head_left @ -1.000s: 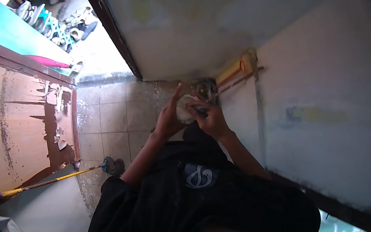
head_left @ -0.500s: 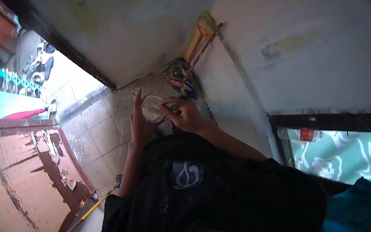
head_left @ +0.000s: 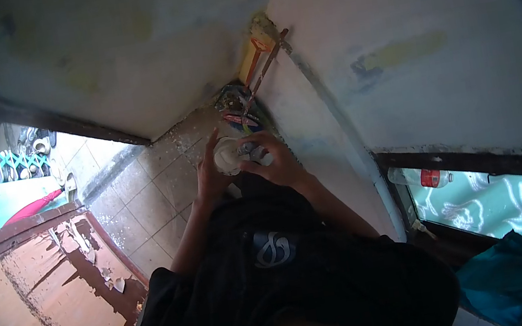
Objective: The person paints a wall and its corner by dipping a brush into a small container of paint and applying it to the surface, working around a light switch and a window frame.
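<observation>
In front of my body, a round whitish tub [head_left: 228, 157] with pale contents is held between my hands. My left hand [head_left: 210, 176] is curved around the tub's left side, with its index finger stretched upward along the rim. On the tub's other side is my right hand [head_left: 282, 163]. Its thumb and fingers curl around a small greyish, partly shiny thing at the rim, too small and dim to name. My palms and the tub's underside are hidden.
White patchy walls meet at a corner ahead, where a yellow-orange wooden piece [head_left: 252, 59] leans above a cluttered bundle [head_left: 240, 115]. Speckled floor tiles [head_left: 166, 180] lead left to a doorway. A peeling door [head_left: 58, 294] stands at left. A plastic bottle [head_left: 420, 177] lies on the right ledge.
The view has tilted, showing more of the left wall. My right hand's fingers have spread from a pinch over the tub to a wider curl at its right side.
</observation>
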A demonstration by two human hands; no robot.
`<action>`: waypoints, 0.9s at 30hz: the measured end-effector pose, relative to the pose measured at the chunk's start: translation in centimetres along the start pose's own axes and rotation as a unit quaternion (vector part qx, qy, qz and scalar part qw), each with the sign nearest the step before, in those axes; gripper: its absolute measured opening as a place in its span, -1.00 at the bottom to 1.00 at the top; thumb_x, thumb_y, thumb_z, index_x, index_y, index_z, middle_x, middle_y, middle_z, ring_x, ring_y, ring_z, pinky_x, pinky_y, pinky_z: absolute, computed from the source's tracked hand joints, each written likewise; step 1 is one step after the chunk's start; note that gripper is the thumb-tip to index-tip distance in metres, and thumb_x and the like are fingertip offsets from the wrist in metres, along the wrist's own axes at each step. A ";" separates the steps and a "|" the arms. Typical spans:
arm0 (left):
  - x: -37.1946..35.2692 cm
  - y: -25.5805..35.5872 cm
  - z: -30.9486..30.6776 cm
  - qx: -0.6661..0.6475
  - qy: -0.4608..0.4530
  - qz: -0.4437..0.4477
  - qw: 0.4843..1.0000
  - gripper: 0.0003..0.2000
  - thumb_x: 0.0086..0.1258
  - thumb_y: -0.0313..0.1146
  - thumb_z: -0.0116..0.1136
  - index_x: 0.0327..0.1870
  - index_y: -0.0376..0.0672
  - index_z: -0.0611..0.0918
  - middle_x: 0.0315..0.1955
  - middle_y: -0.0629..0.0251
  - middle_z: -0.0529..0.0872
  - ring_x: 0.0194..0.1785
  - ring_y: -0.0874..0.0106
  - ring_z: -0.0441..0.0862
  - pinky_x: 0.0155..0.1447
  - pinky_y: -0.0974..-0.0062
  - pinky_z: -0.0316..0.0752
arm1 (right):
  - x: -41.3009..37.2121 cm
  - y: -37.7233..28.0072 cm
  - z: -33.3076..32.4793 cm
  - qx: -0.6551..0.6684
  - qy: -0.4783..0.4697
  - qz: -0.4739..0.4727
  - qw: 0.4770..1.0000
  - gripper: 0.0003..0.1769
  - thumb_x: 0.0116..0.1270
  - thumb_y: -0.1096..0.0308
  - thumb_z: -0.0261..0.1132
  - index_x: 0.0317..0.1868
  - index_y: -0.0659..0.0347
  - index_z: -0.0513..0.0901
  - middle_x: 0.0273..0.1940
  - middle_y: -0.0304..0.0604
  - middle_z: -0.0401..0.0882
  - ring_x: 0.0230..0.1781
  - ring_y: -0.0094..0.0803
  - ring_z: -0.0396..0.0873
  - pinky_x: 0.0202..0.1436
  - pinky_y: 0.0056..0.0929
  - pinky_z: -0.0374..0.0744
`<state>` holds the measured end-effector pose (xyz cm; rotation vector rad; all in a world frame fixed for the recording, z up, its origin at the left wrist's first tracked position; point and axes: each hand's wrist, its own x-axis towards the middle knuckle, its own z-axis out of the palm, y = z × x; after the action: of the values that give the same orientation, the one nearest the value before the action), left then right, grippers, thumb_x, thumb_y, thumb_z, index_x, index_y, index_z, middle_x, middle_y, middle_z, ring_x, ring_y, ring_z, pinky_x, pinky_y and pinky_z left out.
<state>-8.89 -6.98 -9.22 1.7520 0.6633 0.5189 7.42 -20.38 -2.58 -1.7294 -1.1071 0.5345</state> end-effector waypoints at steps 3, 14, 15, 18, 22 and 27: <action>2.5 0.1 0.1 0.008 0.017 -0.020 1.000 0.21 0.00 -0.23 0.87 0.75 -0.01 0.30 0.34 0.07 0.77 0.39 0.14 0.76 0.45 0.11 0.68 | 3.6 6.4 -3.3 0.120 0.016 0.171 0.978 -0.42 0.46 0.06 0.60 0.37 0.09 0.69 0.13 -0.21 0.75 0.07 -0.38 0.72 0.00 -0.34 0.70; 11.9 1.1 -0.7 0.144 0.022 0.015 0.989 0.21 -0.03 -0.26 0.89 0.70 -0.23 0.32 0.36 0.02 0.73 0.39 0.16 0.73 0.49 0.14 0.66 | 24.6 40.1 -2.4 0.007 0.180 0.371 0.911 0.38 -0.06 -0.30 0.80 0.69 0.14 0.38 0.57 0.17 0.49 0.57 0.02 0.52 0.57 -0.10 0.52; 12.3 1.4 -0.5 0.148 0.030 0.009 0.989 0.20 -0.03 -0.26 0.90 0.70 -0.25 0.33 0.35 0.02 0.74 0.38 0.16 0.74 0.48 0.16 0.66 | 25.6 40.8 -1.8 0.017 0.177 0.380 0.908 0.38 -0.06 -0.30 0.80 0.69 0.14 0.38 0.57 0.17 0.49 0.57 0.02 0.52 0.57 -0.10 0.52; 14.0 1.7 0.2 0.153 0.038 -0.002 0.987 0.16 0.00 -0.26 0.89 0.67 -0.28 0.35 0.33 -0.01 0.76 0.36 0.15 0.76 0.45 0.16 0.69 | 28.7 42.2 -0.4 -0.009 0.166 0.364 0.916 0.12 0.03 -0.28 0.77 0.49 0.20 0.61 0.43 0.03 0.67 0.44 -0.13 0.65 0.46 -0.15 0.61; 14.3 0.4 0.2 0.146 0.036 -0.016 0.988 0.13 0.00 -0.27 0.89 0.65 -0.29 0.38 0.29 -0.02 0.78 0.33 0.15 0.79 0.41 0.16 0.72 | 30.5 43.6 1.1 0.049 0.201 0.365 0.908 -0.15 0.14 -0.23 0.73 0.29 0.16 0.77 0.16 -0.08 0.85 0.24 -0.22 0.79 0.33 -0.20 0.69; 14.2 -1.5 -0.8 0.138 0.003 -0.026 0.990 0.12 0.02 -0.29 0.88 0.65 -0.28 0.39 0.28 0.00 0.79 0.32 0.14 0.80 0.40 0.17 0.73 | 29.9 45.0 1.9 -0.128 0.252 0.279 0.918 -0.53 0.35 -0.10 0.60 0.06 0.07 0.84 -0.21 -0.09 0.90 -0.15 -0.17 0.88 -0.01 -0.14 0.81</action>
<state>0.90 3.37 -10.32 1.9869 0.8129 0.4100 40.08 1.49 -39.76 -2.2599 -0.3140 0.2516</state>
